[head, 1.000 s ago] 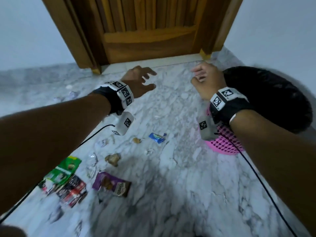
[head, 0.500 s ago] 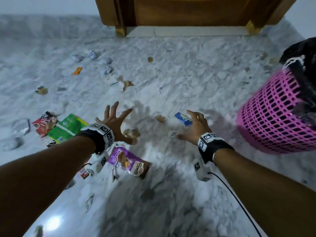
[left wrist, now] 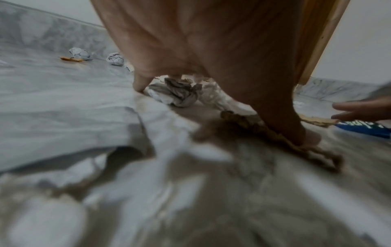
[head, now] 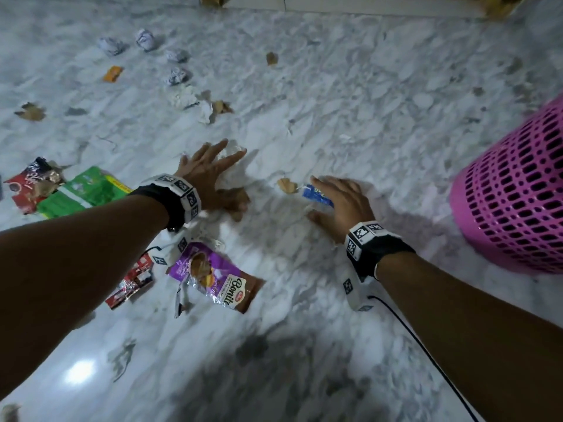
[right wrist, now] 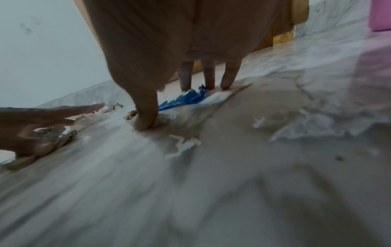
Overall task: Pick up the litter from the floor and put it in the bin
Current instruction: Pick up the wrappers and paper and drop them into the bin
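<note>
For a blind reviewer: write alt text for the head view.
Both hands reach down to a littered marble floor: the right hand covers a blue wrapper, the left hand a brown scrap. A pink bin stands right.

Left hand (left wrist: 211, 50) spread over crumpled paper (left wrist: 177, 93), thumb on brown scrap (left wrist: 243, 122).

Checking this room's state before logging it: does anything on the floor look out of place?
Yes. Litter is strewn over the marble floor: crumpled paper balls, a purple snack wrapper, a green packet and a blue wrapper under the right hand, all outside the pink bin.
</note>
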